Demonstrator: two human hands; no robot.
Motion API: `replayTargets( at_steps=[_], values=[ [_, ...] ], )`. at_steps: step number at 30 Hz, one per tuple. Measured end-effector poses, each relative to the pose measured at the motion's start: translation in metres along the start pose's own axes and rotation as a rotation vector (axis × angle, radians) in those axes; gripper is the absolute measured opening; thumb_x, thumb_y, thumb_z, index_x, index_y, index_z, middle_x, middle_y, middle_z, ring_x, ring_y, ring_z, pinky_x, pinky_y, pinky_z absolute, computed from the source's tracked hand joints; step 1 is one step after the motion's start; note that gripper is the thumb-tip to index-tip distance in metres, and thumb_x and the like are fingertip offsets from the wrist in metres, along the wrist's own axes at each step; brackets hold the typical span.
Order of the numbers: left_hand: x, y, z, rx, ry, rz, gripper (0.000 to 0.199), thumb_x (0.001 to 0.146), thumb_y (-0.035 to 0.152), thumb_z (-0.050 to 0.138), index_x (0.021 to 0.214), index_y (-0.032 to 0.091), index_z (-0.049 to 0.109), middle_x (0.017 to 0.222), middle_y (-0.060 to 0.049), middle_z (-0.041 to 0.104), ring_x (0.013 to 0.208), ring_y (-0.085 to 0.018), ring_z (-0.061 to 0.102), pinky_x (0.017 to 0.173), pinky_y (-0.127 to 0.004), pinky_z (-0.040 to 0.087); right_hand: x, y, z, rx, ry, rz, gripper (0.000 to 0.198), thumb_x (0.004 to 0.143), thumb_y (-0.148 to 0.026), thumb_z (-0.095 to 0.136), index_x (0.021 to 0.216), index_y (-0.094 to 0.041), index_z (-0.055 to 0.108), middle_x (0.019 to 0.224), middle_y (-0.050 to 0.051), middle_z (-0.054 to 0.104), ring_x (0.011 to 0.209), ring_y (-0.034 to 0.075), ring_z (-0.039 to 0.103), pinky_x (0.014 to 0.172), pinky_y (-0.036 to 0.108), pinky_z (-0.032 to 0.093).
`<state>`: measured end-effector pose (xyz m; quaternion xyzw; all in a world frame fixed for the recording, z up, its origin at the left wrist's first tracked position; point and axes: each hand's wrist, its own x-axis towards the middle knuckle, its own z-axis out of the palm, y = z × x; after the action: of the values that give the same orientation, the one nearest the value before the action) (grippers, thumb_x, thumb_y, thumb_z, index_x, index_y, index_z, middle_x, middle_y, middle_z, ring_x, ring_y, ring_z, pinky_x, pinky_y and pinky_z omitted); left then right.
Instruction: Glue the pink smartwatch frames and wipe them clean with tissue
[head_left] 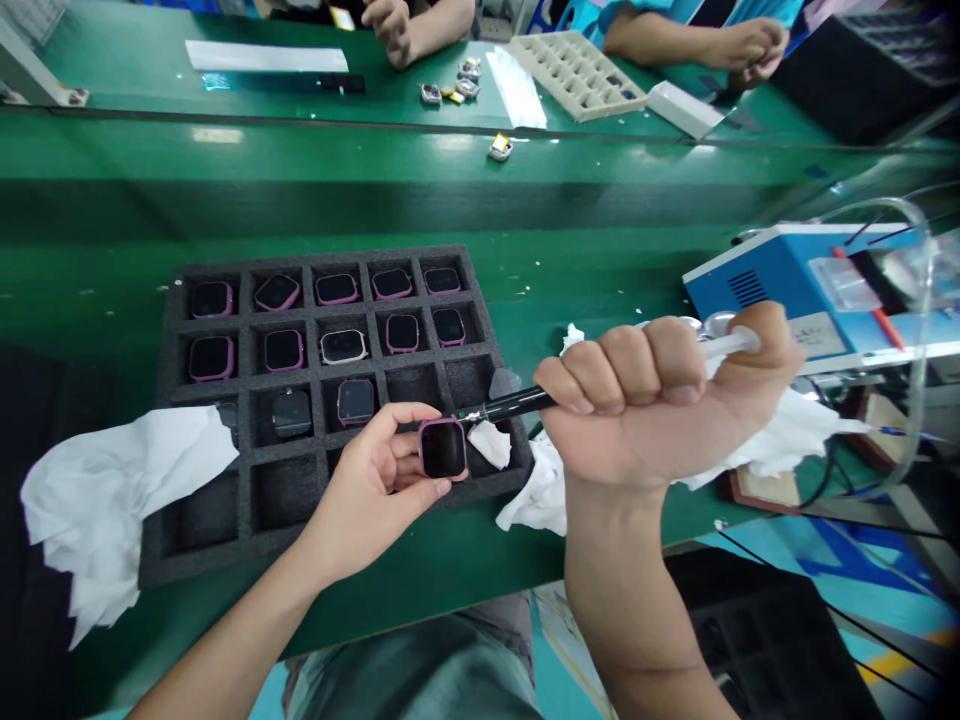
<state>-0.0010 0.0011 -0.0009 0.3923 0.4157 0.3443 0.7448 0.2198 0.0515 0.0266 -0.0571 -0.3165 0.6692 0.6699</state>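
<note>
My left hand (pixel 375 480) grips a smartwatch case (pixel 442 448) by its edges, between thumb and fingers. The case has a dark square screen and a purple frame. Wrapped round a black syringe (pixel 517 403) is my right hand (pixel 637 400), its thumb over the end of a white rod like a plunger. The syringe's thin metal tip is at the upper right edge of the case; I cannot tell whether they touch. Below both lies a black foam tray (pixel 285 490) with several watch cases in its compartments, mostly purple, one pale (pixel 343 346).
Crumpled white cloth (pixel 135 490) covers the tray's left side, with more tissue at right (pixel 540 490). A blue machine (pixel 780 280) and a clear tube (pixel 919 370) stand right. Across the bench, two people's hands, a beige tray (pixel 577 75) and small parts (pixel 465 85) show.
</note>
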Motion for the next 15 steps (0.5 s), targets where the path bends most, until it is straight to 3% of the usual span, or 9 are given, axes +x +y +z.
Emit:
replayTargets(
  at_steps=[7, 15],
  values=[
    [0.0005, -0.0012, -0.0015, -0.012, -0.014, 0.0, 0.045, 0.081, 0.007, 0.076, 0.116, 0.022, 0.053, 0.099, -0.003, 0.079, 0.093, -0.02, 0.079, 0.083, -0.029, 0.059, -0.0023, -0.0021, -0.0008, -0.089, 0.073, 0.024, 0.071, 0.085, -0.063, 0.063, 0.045, -0.022, 0.022, 0.043, -0.007, 0.015, 0.043, 0.01, 0.016, 0.045, 0.031, 0.024],
    [0.0002, 0.0013, -0.0012, -0.036, -0.013, 0.006, 0.045, 0.081, 0.007, 0.077, 0.116, 0.022, 0.053, 0.099, -0.003, 0.079, 0.093, -0.018, 0.079, 0.083, -0.027, 0.059, -0.0004, -0.0007, 0.0014, -0.061, 0.059, -0.006, 0.073, 0.083, -0.066, 0.063, 0.046, -0.022, 0.018, 0.043, -0.007, 0.013, 0.042, 0.01, 0.014, 0.043, 0.031, 0.021]
  ],
)
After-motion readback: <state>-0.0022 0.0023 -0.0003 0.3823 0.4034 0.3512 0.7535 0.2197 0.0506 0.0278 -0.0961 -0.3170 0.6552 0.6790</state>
